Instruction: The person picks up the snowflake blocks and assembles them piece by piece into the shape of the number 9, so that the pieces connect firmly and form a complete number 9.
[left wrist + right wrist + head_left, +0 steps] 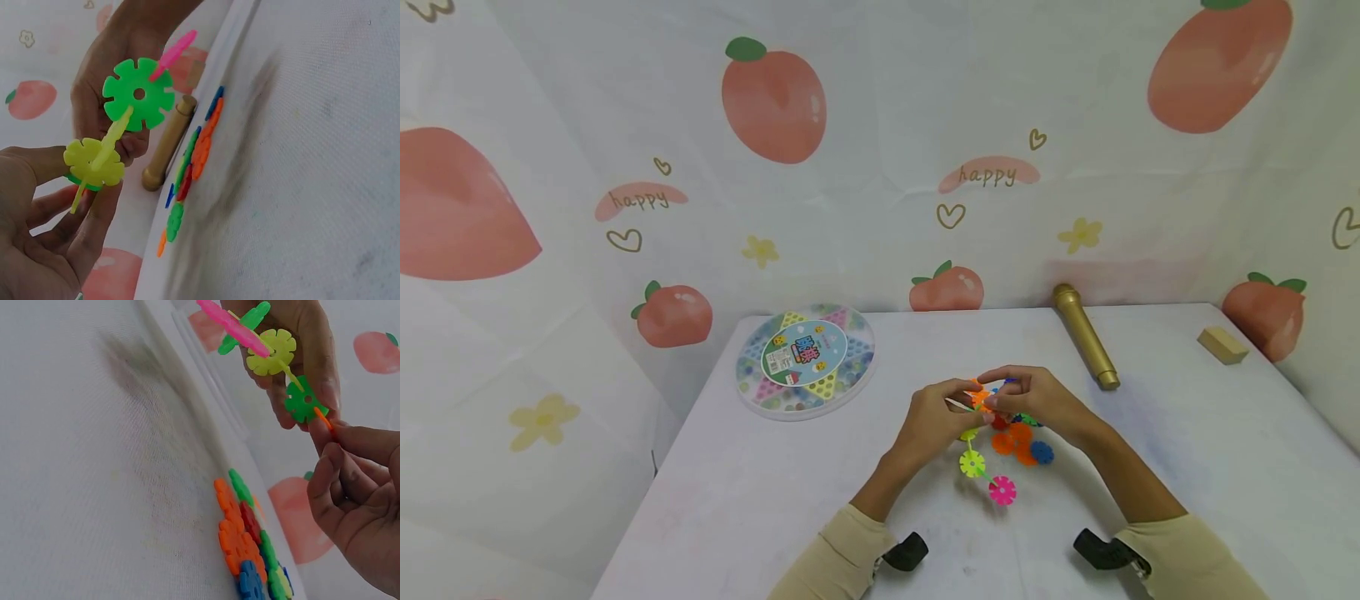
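Note:
Over the table my left hand (927,423) holds a linked chain of notched plastic snowflake discs. From it hang a yellow disc (972,463) and a pink disc (1002,491); green discs, among them one at the held end (302,407), also belong to the chain. Thumb and finger of my right hand (1047,406) pinch an orange disc (980,398), whose edge meets that green disc. Below the hands lie loose discs, including orange ones (1018,442), a blue one (1042,452) and a red one (250,522), some partly hidden by the right hand.
A round, flat game box (857,375) lies at the table's back left. A gold cylinder (1086,337) rests behind the right hand, and a small wooden block (1222,345) sits at the back right. A fruit-printed cloth (865,225) hangs behind the table.

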`<state>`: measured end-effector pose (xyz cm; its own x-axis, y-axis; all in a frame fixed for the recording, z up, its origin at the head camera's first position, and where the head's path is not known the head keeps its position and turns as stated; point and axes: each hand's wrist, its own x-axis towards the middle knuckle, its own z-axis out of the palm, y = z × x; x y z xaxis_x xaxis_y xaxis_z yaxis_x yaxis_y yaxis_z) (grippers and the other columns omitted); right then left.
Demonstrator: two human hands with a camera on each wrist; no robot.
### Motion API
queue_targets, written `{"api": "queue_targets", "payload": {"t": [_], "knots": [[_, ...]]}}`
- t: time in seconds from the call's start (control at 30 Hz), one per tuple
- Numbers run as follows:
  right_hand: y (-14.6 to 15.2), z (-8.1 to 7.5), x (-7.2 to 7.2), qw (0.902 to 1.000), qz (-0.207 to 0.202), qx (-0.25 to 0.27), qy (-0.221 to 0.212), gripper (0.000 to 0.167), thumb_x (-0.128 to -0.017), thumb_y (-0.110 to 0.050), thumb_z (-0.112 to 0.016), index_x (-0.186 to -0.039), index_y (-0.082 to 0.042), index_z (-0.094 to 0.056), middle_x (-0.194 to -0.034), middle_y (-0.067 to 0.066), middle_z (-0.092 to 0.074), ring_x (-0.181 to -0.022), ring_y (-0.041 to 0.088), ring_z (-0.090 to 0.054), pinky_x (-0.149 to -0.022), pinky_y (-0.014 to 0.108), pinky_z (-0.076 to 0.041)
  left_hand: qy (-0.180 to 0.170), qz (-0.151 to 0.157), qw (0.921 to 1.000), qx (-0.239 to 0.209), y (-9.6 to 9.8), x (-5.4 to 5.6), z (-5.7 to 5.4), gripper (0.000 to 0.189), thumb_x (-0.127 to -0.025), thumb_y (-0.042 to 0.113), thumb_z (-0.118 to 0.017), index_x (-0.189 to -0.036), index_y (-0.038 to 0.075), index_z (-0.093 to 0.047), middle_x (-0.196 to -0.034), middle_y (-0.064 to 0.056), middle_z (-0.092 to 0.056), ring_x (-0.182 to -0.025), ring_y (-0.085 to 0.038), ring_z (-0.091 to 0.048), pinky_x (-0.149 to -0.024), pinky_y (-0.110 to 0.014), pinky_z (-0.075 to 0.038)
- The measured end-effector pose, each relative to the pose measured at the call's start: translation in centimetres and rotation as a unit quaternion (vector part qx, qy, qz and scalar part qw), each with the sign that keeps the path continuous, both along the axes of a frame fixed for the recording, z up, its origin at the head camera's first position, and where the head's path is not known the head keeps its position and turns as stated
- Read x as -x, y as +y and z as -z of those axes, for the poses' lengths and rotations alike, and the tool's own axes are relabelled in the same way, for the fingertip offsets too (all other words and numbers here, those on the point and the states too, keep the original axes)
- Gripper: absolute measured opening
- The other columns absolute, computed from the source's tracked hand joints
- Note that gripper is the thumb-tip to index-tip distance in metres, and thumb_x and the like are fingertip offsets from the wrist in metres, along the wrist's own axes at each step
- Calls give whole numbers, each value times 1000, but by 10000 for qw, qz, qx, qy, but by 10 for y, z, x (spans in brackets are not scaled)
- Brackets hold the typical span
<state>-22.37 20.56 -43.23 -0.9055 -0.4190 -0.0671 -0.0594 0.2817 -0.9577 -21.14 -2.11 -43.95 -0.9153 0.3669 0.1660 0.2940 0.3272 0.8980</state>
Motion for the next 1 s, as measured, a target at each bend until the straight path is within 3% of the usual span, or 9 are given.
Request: {"api": "queue_targets", "payload": {"t": [0.33,0.57,0.73,1.0], "knots": [[4,1,3,9995,20,-279,145,37,-104,-22,-67,-137,-4,-66,-95,22,-76,-85,34,-69,-78,40,-60,-7,-32,9999,100,-2,0,-2,36,-92,18,-85,-126,10,-76,-110,-8,-75,-91,-14,-77,-69,-21,-62],[14,4,5,9983,135,-551,97,39,-100,-22,-72,-133,-2,-68,-102,20,-74,-96,35,-71,-85,40,-60,-183,-121,9998,42,-4,1,-2,38,-94,16,-82,-131,8,-75,-112,-8,-75,-87,-10,-75,-67,-22,-62],[24,5,7,9963,164,-787,316,39,-98,-21,-75,-131,0,-69,-106,12,-75,-100,28,-72,-86,36,-60,-199,-138,9996,140,-6,2,-4,38,-94,18,-82,-130,8,-76,-112,-7,-76,-86,-10,-74,-70,-22,-62],[35,8,13,9908,145,-1170,669,34,-96,-8,-75,-127,5,-70,-101,10,-74,-92,22,-69,-78,27,-62,-166,-313,9991,223,-5,2,-4,39,-93,19,-84,-129,7,-76,-112,-7,-76,-87,-12,-73,-73,-23,-62]]}}
